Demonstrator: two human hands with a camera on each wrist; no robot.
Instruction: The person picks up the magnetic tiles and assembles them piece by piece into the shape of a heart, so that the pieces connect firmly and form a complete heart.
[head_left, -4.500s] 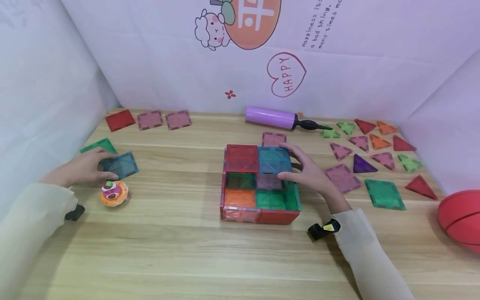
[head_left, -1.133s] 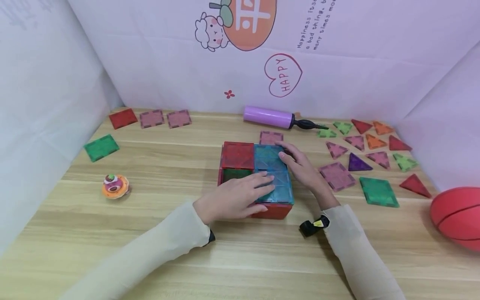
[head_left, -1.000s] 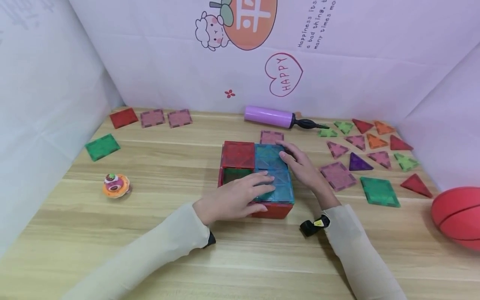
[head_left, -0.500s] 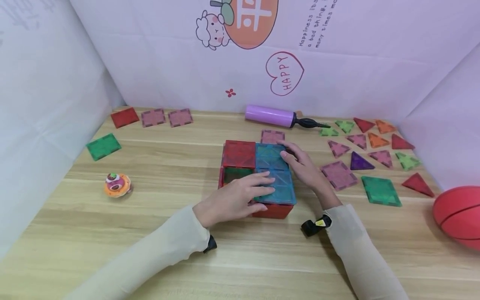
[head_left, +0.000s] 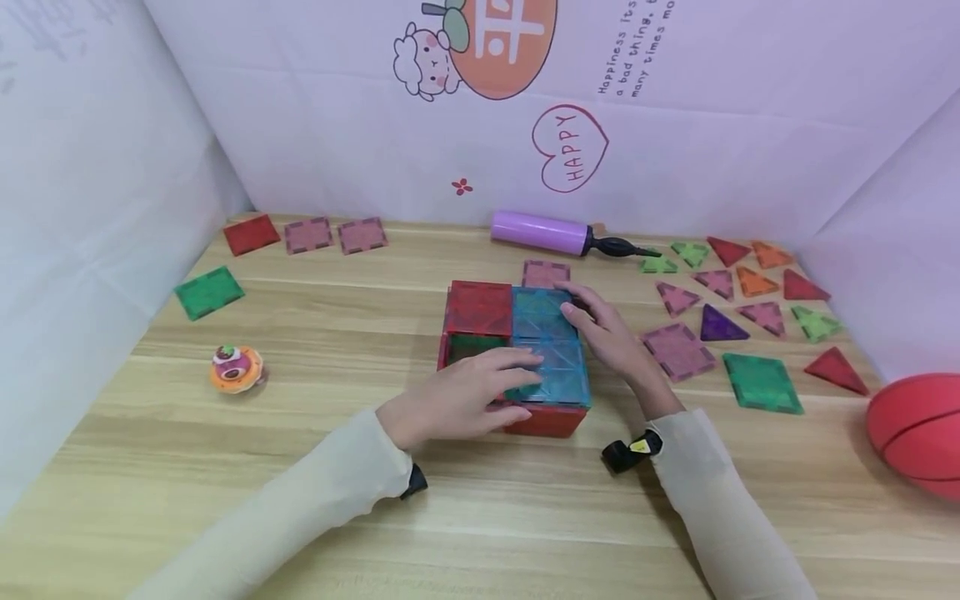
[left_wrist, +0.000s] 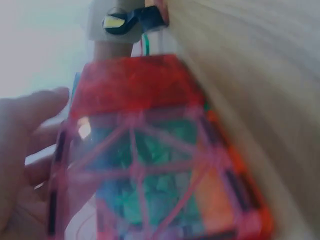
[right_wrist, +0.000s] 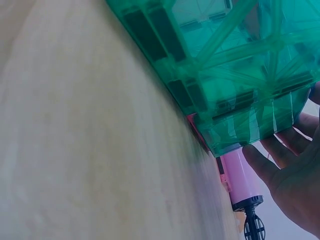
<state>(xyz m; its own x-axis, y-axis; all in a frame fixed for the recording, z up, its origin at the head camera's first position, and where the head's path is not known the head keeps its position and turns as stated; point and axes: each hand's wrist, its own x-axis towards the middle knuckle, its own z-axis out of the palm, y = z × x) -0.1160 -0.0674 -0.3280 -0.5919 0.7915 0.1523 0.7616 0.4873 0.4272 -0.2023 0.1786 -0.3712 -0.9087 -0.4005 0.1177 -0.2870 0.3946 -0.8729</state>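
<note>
A low box of see-through magnetic tiles point(head_left: 480, 308) stands mid-table, its top part covered by one red tile and two blue ones. At the front left of its top a square opening shows. My left hand point(head_left: 457, 400) is over that opening, fingertips on or just above the front blue tile point(head_left: 558, 375); in the left wrist view its thumb and fingers are spread beside the box. My right hand point(head_left: 611, 337) touches the rear blue tile point(head_left: 542, 310) at the back right corner. In the right wrist view, its fingers lie along the green side wall point(right_wrist: 255, 122).
Behind the box lie a pink tile point(head_left: 546, 272) and a purple hand pump point(head_left: 540, 232). Several triangle tiles point(head_left: 723, 322) and squares lie right, near a red ball point(head_left: 918, 433). At left are a green tile point(head_left: 209, 292), a doughnut-shaped toy point(head_left: 237, 370) and a red tile point(head_left: 251, 235).
The blue tile that my left hand held at far left now lies on the box's front right top. In the last half second that hand has drawn slightly left; my right hand stays put.
</note>
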